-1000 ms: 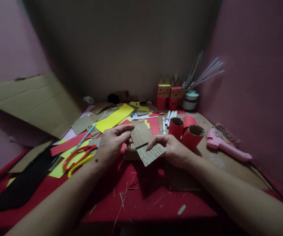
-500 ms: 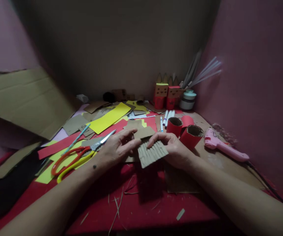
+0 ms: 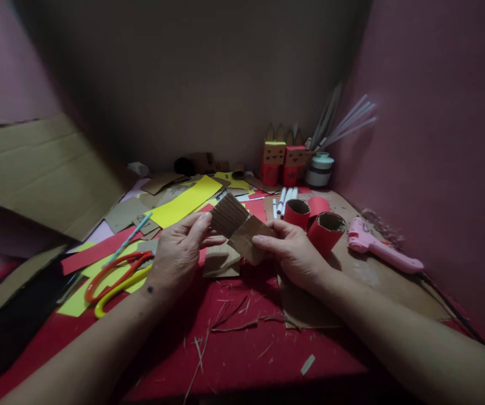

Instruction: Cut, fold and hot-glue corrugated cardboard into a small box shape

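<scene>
Above the table I hold a small piece of cardboard tilted between both hands. Its upper left part shows bare corrugated ridges, while the lower right part is smooth. My left hand pinches the ridged end between thumb and fingers. The smooth end is gripped by my right hand, thumb on top. Beneath the piece, a flat cardboard square lies on the red cloth. Scissors with orange and yellow handles lie by my left wrist, their blades hidden behind that hand.
Red-covered tubes and white markers stand or lie beyond my right hand. Farther right rests a pink glue gun with its cord. Yellow paper and scraps cover the left. Two red figures stand behind, beside a jar.
The cardboard piece has been turned round: its ridged part, which hung toward me, now points up and left. My left hand has shifted left and closed on it.
</scene>
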A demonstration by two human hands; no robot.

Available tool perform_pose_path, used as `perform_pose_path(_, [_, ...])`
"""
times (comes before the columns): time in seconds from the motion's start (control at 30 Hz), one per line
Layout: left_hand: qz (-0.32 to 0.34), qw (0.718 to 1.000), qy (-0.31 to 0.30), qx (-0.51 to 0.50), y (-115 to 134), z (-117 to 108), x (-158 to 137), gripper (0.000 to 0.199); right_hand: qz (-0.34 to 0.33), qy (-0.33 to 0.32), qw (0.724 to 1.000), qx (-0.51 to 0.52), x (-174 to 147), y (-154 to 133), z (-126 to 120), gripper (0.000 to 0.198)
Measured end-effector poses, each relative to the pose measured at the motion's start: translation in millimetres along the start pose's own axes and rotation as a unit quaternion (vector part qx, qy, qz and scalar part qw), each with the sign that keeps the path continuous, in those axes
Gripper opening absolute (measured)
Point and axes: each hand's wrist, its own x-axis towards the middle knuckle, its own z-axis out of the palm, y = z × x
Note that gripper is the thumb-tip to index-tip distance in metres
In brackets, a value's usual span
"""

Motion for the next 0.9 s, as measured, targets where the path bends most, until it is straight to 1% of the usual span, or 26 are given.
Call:
perform_pose_path(0.03, [0.005, 1.0, -0.005, 0.008, 0, 1, -1, 0.027, -0.01, 0.023, 1.0, -0.004, 0, 0, 1, 0.026])
perform_pose_path(0.1, [0.017, 0.999, -0.006, 0.038, 1, 2, -3, 0.026, -0.014, 0.045, 0.999, -0.011, -1, -1, 2, 0.036])
perform_pose_path(0.17, [0.02, 0.997, -0.007, 0.068, 3, 2, -4, 0.028, 0.0, 0.045, 0.999, -0.012, -1, -2, 3, 0.049])
perform_pose_path(0.23, [0.017, 0.997, -0.013, 0.079, 6, 3, -5, 0.029, 0.02, 0.039, 0.999, -0.008, 0, -2, 2, 0.055])
perform_pose_path(0.3, [0.016, 0.996, -0.018, 0.083, 8, 3, -6, 0.029, 0.04, 0.031, 0.999, 0.001, 1, -2, 2, 0.051])
perform_pose_path(0.37, [0.017, 0.995, -0.019, 0.092, 10, 4, -7, 0.03, 0.05, 0.018, 0.998, 0.018, 2, 0, 0, 0.044])
perform_pose_path(0.43, [0.022, 0.994, -0.017, 0.104, 10, 5, -7, 0.029, 0.053, 0.006, 0.998, 0.021, 4, 2, -2, 0.031])
perform_pose_path(0.5, [0.03, 0.993, -0.017, 0.111, 9, 5, -8, 0.029, 0.054, 0.008, 0.998, 0.009, 5, 4, -3, 0.019])
perform_pose_path(0.67, [0.061, 0.987, -0.017, 0.147, 3, 2, -10, 0.028, 0.065, 0.025, 0.998, -0.003, 6, 6, -4, 0.012])
perform_pose_path(0.77, [0.115, 0.977, -0.024, 0.176, -1, 0, -13, 0.023, 0.073, 0.034, 0.997, 0.011, 7, 5, -3, 0.013])
perform_pose_path(0.83, [0.186, 0.959, -0.069, 0.202, -5, -1, -15, 0.019, 0.076, 0.038, 0.996, 0.02, 7, 5, -1, 0.014])
perform_pose_path(0.9, [0.271, 0.925, -0.132, 0.23, -9, 0, -16, 0.019, 0.077, 0.041, 0.996, 0.033, 6, 5, 0, 0.015])
